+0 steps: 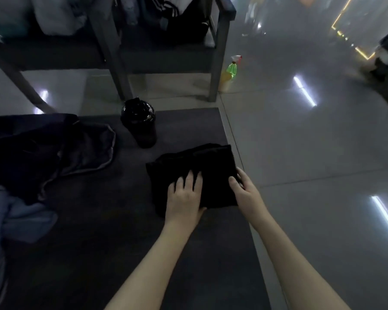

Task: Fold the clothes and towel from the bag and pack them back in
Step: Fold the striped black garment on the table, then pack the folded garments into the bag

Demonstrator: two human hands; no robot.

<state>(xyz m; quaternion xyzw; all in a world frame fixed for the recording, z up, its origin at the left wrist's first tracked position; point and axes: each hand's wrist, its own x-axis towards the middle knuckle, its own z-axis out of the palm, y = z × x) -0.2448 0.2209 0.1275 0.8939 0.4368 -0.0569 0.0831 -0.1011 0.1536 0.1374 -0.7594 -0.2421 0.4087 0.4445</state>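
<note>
Folded black garment [202, 159] lies at 12 o'clock from both hands — left hand [184, 195] flat on it (fingers spread), right hand [244, 191] pinching its 3 o'clock edge.

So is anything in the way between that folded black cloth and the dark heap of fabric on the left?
Nothing visible. Only bare mat lies between the folded black cloth and the dark heap. The black bottle stands farther back, off that path. The left hand presses on the cloth; the right hand touches its edge.
</note>
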